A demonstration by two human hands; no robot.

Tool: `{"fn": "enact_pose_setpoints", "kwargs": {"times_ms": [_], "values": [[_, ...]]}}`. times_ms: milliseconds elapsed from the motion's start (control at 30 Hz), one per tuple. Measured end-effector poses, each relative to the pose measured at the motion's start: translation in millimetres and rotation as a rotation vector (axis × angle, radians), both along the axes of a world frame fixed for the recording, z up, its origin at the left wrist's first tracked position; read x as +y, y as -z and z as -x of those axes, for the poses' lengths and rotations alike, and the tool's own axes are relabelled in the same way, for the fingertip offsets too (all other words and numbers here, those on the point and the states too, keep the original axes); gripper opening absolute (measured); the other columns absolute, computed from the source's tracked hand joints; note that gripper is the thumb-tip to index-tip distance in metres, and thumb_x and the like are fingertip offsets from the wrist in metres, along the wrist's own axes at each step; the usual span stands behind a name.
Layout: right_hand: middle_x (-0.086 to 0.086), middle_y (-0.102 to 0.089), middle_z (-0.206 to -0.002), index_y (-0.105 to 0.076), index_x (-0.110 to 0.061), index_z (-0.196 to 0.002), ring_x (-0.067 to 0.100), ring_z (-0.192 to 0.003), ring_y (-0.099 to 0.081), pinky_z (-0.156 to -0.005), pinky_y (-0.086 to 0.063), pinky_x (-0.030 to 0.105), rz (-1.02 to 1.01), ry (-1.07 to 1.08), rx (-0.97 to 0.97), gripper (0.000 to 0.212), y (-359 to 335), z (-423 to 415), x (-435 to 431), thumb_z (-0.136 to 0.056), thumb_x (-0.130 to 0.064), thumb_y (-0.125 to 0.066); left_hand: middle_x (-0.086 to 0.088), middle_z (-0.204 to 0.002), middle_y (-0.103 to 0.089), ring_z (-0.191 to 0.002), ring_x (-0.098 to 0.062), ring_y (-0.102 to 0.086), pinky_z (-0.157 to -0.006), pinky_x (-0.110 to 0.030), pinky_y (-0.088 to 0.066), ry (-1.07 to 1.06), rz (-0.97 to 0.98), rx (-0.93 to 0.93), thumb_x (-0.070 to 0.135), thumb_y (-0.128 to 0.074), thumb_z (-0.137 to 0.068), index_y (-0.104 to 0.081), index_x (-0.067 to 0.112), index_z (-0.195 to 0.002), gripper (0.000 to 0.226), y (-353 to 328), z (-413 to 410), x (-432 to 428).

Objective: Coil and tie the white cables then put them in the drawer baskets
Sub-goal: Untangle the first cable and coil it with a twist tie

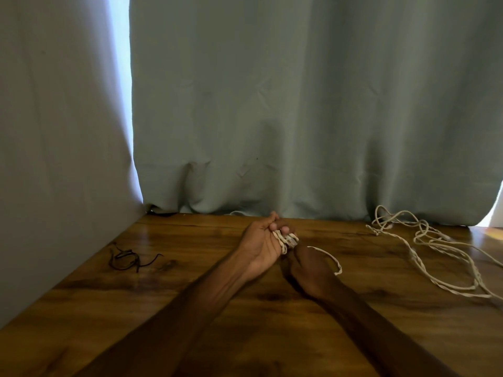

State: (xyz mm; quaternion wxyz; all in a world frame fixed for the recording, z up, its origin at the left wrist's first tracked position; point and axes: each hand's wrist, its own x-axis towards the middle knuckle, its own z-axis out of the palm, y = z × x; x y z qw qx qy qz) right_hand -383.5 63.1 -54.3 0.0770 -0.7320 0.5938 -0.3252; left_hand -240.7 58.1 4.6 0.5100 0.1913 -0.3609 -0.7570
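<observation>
So the biggest thing in view was the grey-green curtain (299,104) hanging across the whole back, its hem bunched up on the far edge of the counter (177,308), with a bright strip of daylight showing at a gap on the left. The counter was glossy dark wood with strong grain. Both forearms came up from the bottom and met around the middle of it, well forward of the curtain. Over on the right side of the counter lay the loose white cable (435,246), a twisted one, sprawled in messy open loops, not coiled at all and well apart from the hands. The left hand (258,248) was turned palm up toward the camera, fingers curled in around the white cable bundle (284,240), a tight little clump of loops with what looked like a clear plug poking out. The right hand (310,270) was back-up and in shadow, pressed right against the bundle, with one strand arcing out to its right side and ending just above the counter. Its fingers were tucked out of sight, so I honestly couldn't tell if it was gripping or not. Smallest bit: a thin black cord (125,258) tangled on the left of the counter.
</observation>
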Motion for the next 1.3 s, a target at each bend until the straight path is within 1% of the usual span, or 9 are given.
{"fn": "enact_pose_setpoints", "kwargs": {"times_ms": [67,133,367,567,700,867,933,1133,1300], "values": [[-0.012,-0.061,-0.089,-0.065,-0.024,-0.1,0.008,-0.084,-0.057,-0.074,-0.041,0.029,0.035,-0.063,0.175,0.018,-6.6,-7.7,12.4,-0.102,-0.023,-0.047,0.003,-0.052,-0.047,-0.05,-0.013,-0.052,-0.063,-0.035,-0.04,-0.071,0.012,-0.029,0.025,-0.032,-0.112,-0.038,0.017,-0.073,0.04,-0.7,-6.8,-10.0],[-0.015,-0.065,-0.095,-0.068,-0.03,-0.102,0.006,-0.09,-0.061,-0.079,-0.045,0.029,0.035,-0.135,0.194,0.022,-13.3,-12.9,22.4,-0.101,-0.023,-0.047,0.004,-0.054,-0.043,-0.053,-0.014,-0.05,-0.061,-0.034,-0.042,-0.173,-0.019,-0.015,0.024,-0.035,-0.111,-0.039,0.017,-0.074,0.038,-0.3,-15.9,-25.3],[-0.01,-0.07,-0.079,-0.069,-0.031,-0.093,0.005,-0.07,-0.064,-0.068,-0.053,0.036,-0.031,-0.325,0.157,0.036,-33.8,-14.8,41.3,-0.102,-0.051,-0.04,0.008,-0.046,-0.042,-0.058,-0.015,-0.044,-0.057,-0.031,-0.037,-0.436,-0.085,-0.046,0.016,-0.04,-0.111,-0.046,0.018,-0.09,0.021,1.5,-28.8,-47.0],[-0.031,-0.06,-0.067,-0.074,-0.024,-0.094,-0.002,-0.063,-0.059,-0.058,-0.035,0.012,0.161,-0.436,0.123,0.029,-50.2,-26.4,57.3,-0.107,-0.02,-0.049,0.003,-0.061,-0.052,-0.06,-0.014,-0.052,-0.058,-0.03,-0.041,-0.599,0.303,-0.631,0.028,-0.04,-0.111,-0.049,0.017,-0.076,0.037,17.9,-35.6,-50.0],[-0.024,-0.067,-0.078,-0.071,-0.03,-0.094,-0.003,-0.068,-0.061,-0.064,-0.043,0.014,0.378,-0.366,0.147,0.026,-50.9,-15.5,54.0,-0.103,-0.028,-0.047,0.003,-0.07,-0.055,-0.067,-0.013,-0.053,-0.068,-0.031,-0.044,-0.32,0.399,-0.77,0.035,-0.045,-0.109,-0.052,0.021,-0.084,0.03,35.0,-21.8,-44.1],[-0.014,-0.06,-0.073,-0.067,-0.022,-0.094,0.008,-0.062,-0.055,-0.058,-0.046,0.037,0.543,-0.195,0.087,0.03,-53.2,16.2,38.5,-0.103,-0.034,-0.04,0.006,-0.068,-0.053,-0.061,-0.012,-0.05,-0.057,-0.029,-0.037,-0.071,0.39,-0.712,0.035,-0.044,-0.105,-0.06,0.021,-0.098,0.022,41.5,-10.4,-42.1],[-0.013,-0.056,-0.068,-0.065,-0.02,-0.094,0.01,-0.059,-0.053,-0.055,-0.043,0.036,0.591,-0.158,0.081,0.026,-55.2,22.0,36.5,-0.103,-0.029,-0.043,0.004,-0.066,-0.051,-0.058,-0.013,-0.05,-0.057,-0.028,-0.037,-0.008,0.362,-0.667,0.038,-0.044,-0.101,-0.061,0.017,-0.104,0.028,38.6,-6.3,-34.6],[-0.015,-0.056,-0.069,-0.069,-0.022,-0.099,0.009,-0.058,-0.056,-0.055,-0.047,0.037,0.612,-0.132,0.001,0.023,-55.2,32.5,28.2,-0.104,-0.025,-0.047,0.006,-0.059,-0.044,-0.053,-0.015,-0.047,-0.055,-0.03,-0.032,0.176,0.342,-0.639,0.064,-0.026,-0.104,-0.062,0.016,-0.09,0.062,29.0,0.5,-17.7],[-0.01,-0.059,-0.066,-0.07,-0.021,-0.098,0.014,-0.057,-0.059,-0.053,-0.044,0.028,0.575,-0.138,-0.102,0.026,-53.7,33.0,26.2,-0.105,-0.027,-0.046,0.004,-0.064,-0.042,-0.058,-0.015,-0.047,-0.06,-0.032,-0.036,0.257,0.43,-0.651,0.086,-0.037,-0.087,-0.063,0.019,-0.088,0.071,22.7,-1.3,-10.0]]}}
